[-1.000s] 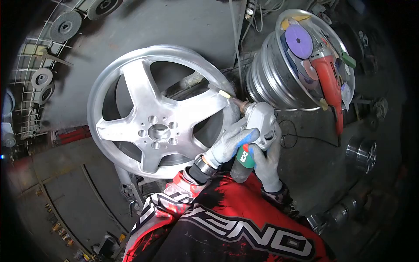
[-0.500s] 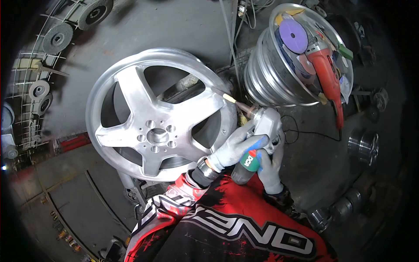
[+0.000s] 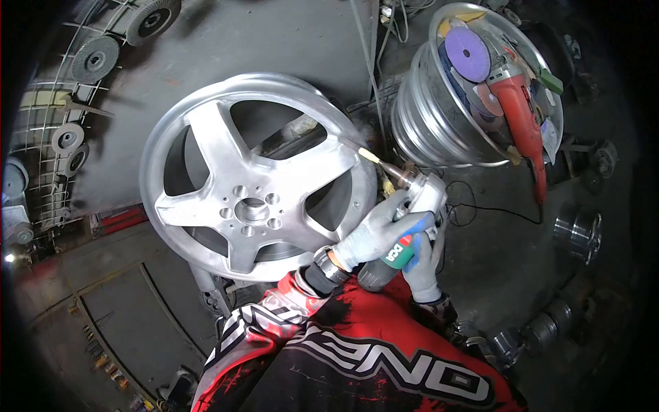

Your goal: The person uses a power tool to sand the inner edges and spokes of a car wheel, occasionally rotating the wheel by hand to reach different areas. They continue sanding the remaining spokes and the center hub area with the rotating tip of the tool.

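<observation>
Both my gloved hands grip a grinder with a dark-and-green body and a grey metal head. My left hand wraps its near side, thumb along the top; my right hand holds it from the right, some fingers hidden behind the tool. From the head a spindle reaches to a slim, pale yellow tip, which overlaps the end of a spoke near the rim. The bare silver five-spoke alloy wheel lies face up in front of me, its lower edge near my left wrist.
At the upper right, another rim holds a red polisher, a purple disc and other pads. A wire rack with several abrasive wheels stands at the left. More metal wheels lie on the floor at right.
The whole view has shifted slightly to the right. Relative to the wheel, the grinder and its tip have moved a little right and down, still in both hands.
</observation>
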### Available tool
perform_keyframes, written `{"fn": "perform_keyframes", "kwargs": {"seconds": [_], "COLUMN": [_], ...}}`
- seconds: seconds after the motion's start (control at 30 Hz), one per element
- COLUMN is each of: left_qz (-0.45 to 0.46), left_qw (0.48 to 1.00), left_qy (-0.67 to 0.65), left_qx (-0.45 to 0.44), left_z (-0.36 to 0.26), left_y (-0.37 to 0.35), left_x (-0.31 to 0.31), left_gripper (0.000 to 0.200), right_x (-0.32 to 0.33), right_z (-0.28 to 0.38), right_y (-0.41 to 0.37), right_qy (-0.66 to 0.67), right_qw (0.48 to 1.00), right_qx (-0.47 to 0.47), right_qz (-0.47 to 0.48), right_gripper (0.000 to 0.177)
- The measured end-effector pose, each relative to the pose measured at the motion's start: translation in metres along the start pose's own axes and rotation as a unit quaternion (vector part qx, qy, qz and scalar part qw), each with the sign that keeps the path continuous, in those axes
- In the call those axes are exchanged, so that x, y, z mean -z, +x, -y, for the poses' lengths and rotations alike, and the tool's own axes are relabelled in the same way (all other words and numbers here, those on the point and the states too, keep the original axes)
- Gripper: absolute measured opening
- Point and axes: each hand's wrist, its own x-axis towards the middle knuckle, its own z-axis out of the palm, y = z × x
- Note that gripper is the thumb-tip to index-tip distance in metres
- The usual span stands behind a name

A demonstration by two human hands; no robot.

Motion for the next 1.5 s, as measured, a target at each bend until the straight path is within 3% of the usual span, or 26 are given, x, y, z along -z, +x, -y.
{"fn": "perform_keyframes", "kwargs": {"seconds": [0.03, 0.07, 0.33, 0.43, 0.5, 0.53, 0.83, 0.9, 1.2, 1.27, 1.3, 1.37, 1.4, 1.43, 1.5], "left_qz": [0.014, 0.029, 0.067, 0.084, 0.054, 0.086, 0.074, 0.086, 0.087, 0.053, 0.053, 0.057, 0.065, 0.065, 0.078], "left_qw": [0.998, 0.993, 0.996, 0.988, 0.991, 0.993, 0.99, 0.977, 0.978, 0.983, 0.983, 0.961, 0.982, 0.982, 0.949], "left_qy": [-0.054, -0.108, -0.057, -0.127, -0.042, -0.073, -0.111, -0.195, -0.189, -0.153, -0.153, -0.269, -0.145, -0.145, -0.305], "left_qx": [0.015, 0.029, 0.008, 0.001, -0.113, -0.028, -0.047, -0.002, -0.006, -0.091, -0.091, -0.008, -0.105, -0.106, -0.026], "left_z": [0.0, -0.001, -0.013, -0.003, -0.009, -0.005, 0.018, 0.002, -0.004, -0.003, 0.003, 0.018, 0.01, 0.01, 0.011], "left_y": [0.001, 0.001, -0.008, -0.008, -0.013, -0.009, -0.011, -0.014, -0.014, -0.011, -0.011, -0.013, -0.014, -0.013, -0.008], "left_x": [0.004, 0.006, 0.013, 0.02, 0.022, 0.028, 0.032, 0.029, 0.029, 0.03, 0.032, 0.038, 0.038, 0.036, 0.03], "left_gripper": [0.046, 0.048, 0.053, 0.055, 0.057, 0.06, 0.057, 0.057, 0.06, 0.061, 0.061, 0.061, 0.061, 0.061, 0.06], "right_x": [-0.005, -0.008, -0.011, -0.016, -0.018, -0.018, -0.023, -0.022, -0.024, -0.028, -0.03, -0.033, -0.034, -0.035, -0.031], "right_z": [0.008, 0.013, 0.038, 0.034, 0.044, 0.047, 0.061, 0.07, 0.068, 0.071, 0.072, 0.066, 0.064, 0.064, 0.069], "right_y": [0.004, 0.005, 0.001, 0.004, 0.006, 0.005, 0.012, 0.012, 0.015, 0.019, 0.02, 0.021, 0.022, 0.023, 0.022], "right_qy": [0.054, 0.022, 0.092, 0.054, 0.046, 0.054, 0.022, 0.011, 0.016, 0.03, 0.043, 0.033, 0.036, 0.039, 0.028], "right_qw": [0.999, 1.0, 0.996, 0.997, 0.997, 0.997, 0.996, 0.997, 0.996, 0.996, 0.995, 0.995, 0.995, 0.995, 0.995], "right_qx": [-0.006, 0.016, 0.012, 0.055, 0.062, 0.048, 0.075, 0.074, 0.074, 0.071, 0.069, 0.081, 0.073, 0.066, 0.073], "right_qz": [-0.001, -0.006, -0.01, 0.006, 0.025, 0.024, 0.038, 0.035, 0.041, 0.051, 0.061, 0.054, 0.058, 0.061, 0.06], "right_gripper": [0.071, 0.071, 0.082, 0.085, 0.088, 0.088, 0.091, 0.09, 0.09, 0.09, 0.09, 0.09, 0.09, 0.091, 0.091]}}
